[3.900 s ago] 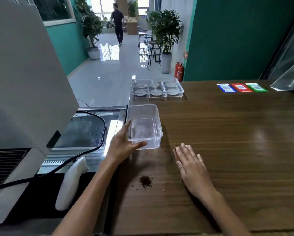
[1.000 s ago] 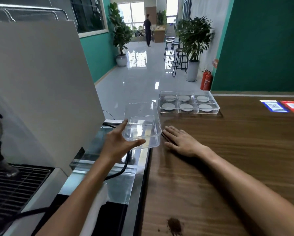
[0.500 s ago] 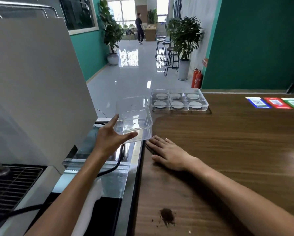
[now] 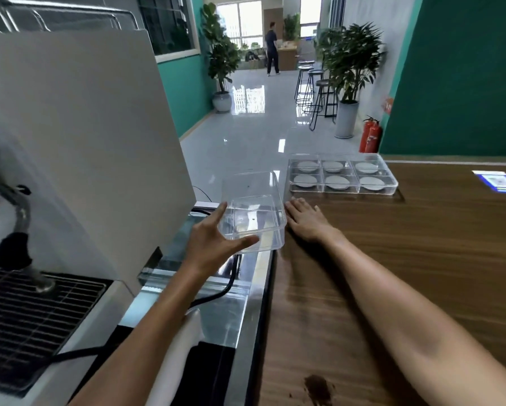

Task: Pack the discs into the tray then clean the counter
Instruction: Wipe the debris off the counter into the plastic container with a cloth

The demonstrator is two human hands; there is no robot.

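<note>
1. The discs, six pale rounds, already lie one to each compartment of the clear tray. The tray sits on the counter near its far left corner, with its long axis running along the far edge.
2. Judging by that, packing looks done and the cleaning is what remains. The thing that matters now is the dark spill, a small heap with a few stray specks beside it, close to the counter's near edge and not far in from the left edge.
3. The clear container is empty apart from a few specks. It hangs just off the counter's left edge, over the steel ledge beside the white machine, with its long axis running along that edge.
4. The left hand grips the container's near corner, thumb along the near rim and fingers up the left wall.
5. The right hand lies flat and spread, palm down, on the counter, fingertips at the left edge just beside the container.
6. Both hands are well beyond the spill, which lies back toward the body beside the right forearm. The right hand is likely better placed to sweep it leftward, once the container comes back level with it.
</note>
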